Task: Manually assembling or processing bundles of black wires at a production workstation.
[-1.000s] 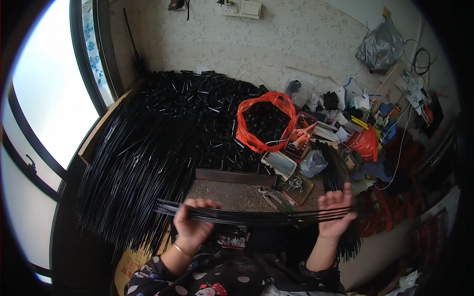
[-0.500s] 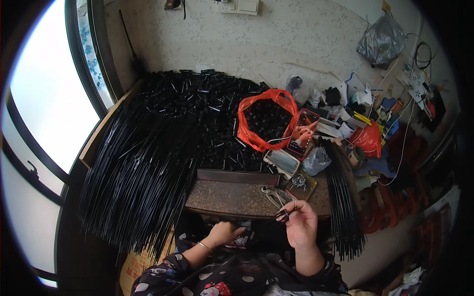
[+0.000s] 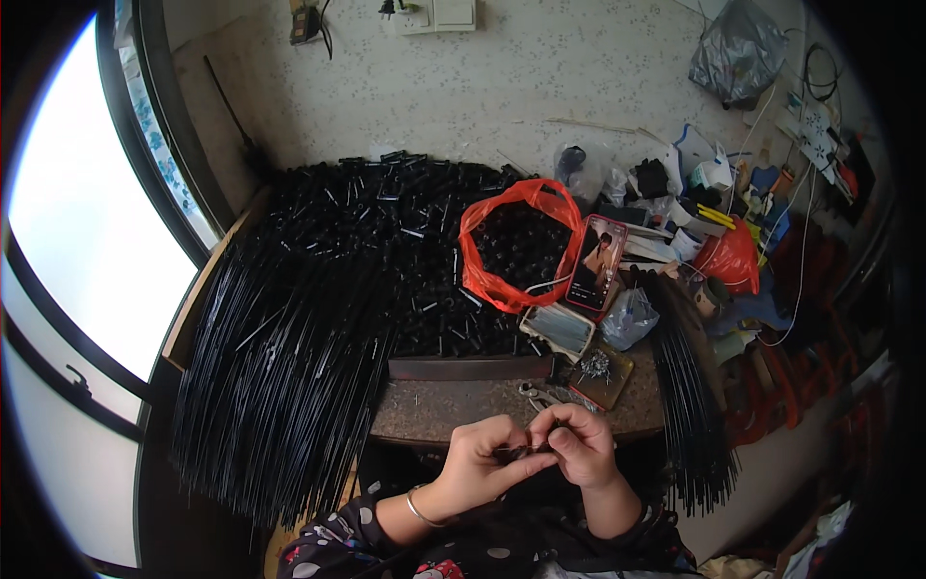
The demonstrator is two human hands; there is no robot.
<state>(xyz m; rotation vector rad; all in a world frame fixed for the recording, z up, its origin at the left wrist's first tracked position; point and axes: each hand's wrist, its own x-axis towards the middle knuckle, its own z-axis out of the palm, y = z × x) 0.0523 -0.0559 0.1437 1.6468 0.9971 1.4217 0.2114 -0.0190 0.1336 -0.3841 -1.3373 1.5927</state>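
My left hand (image 3: 479, 461) and my right hand (image 3: 583, 452) meet in front of the table edge, fingers pinched together. Between their fingertips is a small dark piece (image 3: 526, 451), partly covered; its exact kind cannot be made out. Just beyond the right hand lie metal pliers (image 3: 536, 393), their handles partly hidden by it. A little farther, a heap of small silvery metal bits (image 3: 595, 364) rests on a flat brownish tray (image 3: 610, 388). A long dark bar (image 3: 473, 369) lies along the table's front (image 3: 429, 410).
Long thin black rods (image 3: 280, 386) overhang the table at left, with another bundle (image 3: 687, 405) at right. Short black tubes (image 3: 376, 217) are piled behind. A red bag (image 3: 470, 246) of black parts stands by a phone (image 3: 595, 265), a clear-topped box (image 3: 559, 328) and a plastic bag (image 3: 629, 318).
My left hand has moved up and right to join the right hand. The right hand has lowered slightly and turned inward, with the small dark piece now between both. The view has shifted slightly.
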